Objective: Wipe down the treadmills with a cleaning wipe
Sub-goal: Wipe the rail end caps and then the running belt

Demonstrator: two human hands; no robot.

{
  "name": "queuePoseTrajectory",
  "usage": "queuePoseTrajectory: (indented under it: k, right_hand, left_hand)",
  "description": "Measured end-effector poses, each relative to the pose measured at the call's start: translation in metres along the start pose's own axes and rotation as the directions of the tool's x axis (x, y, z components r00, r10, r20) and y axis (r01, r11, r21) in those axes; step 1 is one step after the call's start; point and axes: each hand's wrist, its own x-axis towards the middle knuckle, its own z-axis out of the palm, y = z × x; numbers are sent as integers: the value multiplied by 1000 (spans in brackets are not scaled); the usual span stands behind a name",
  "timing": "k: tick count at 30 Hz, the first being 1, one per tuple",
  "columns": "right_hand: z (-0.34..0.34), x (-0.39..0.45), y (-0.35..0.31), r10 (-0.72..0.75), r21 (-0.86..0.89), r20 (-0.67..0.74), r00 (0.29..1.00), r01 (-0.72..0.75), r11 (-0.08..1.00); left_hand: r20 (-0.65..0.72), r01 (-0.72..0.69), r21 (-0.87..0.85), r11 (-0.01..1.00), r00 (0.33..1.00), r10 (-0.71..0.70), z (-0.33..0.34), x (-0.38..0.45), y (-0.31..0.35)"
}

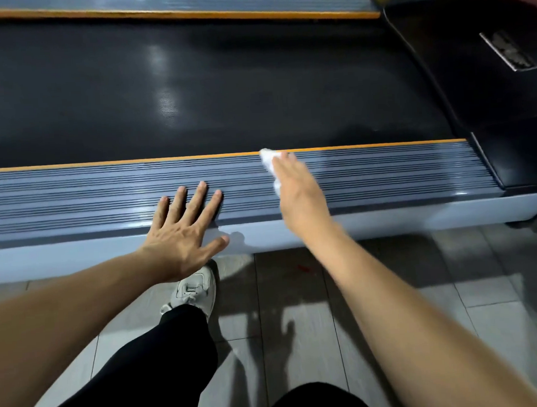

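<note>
**Two hands on the near side rail, wipe under the right one**

Both hands lie on the ribbed grey side rail [74, 195] of the treadmill, and that rail is the landmark for everything else. Its long axis runs straight across the view from left to right, with an orange strip along its far edge.

Toward the rail's middle, the left hand [184, 226] lies flat on the ribs, fingers [198, 197] straight and spread apart, holding nothing; it looks like a brace for the lean.

Just right of it, the right hand [294, 186] presses the white cleaning wipe [268, 159] onto the rail, fingers straight and close together on top of it. This hand is blurred. The wipe shows beyond the fingertips, touching the orange strip, and along the hand's left edge.

Beyond the rail lies the dark belt [193, 92]; at the rail's right end sits the black motor cover [488, 98].

My reading: the stroke should follow the rail's length, and the right hand, already on the wipe, is the one to make it. No containers are in view.
</note>
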Motion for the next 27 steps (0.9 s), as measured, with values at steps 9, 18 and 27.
queuePoseTrajectory:
  k: [9, 18, 27]
  right_hand:
    - [-42, -1, 34, -184, -294, -75, 980, 155, 943]
    - [-37, -20, 28, 179, -2, -261, 949, -186, 983]
    - [-45, -18, 44, 380, -49, -306, 873, -413, 910]
  left_hand:
    - [35, 6, 0, 1000, 999, -6, -4, 0, 1]
    - [32, -10, -29, 1000, 999, 11, -3, 2, -4]
    - [69, -14, -53, 998, 997, 18, -8, 3, -5]
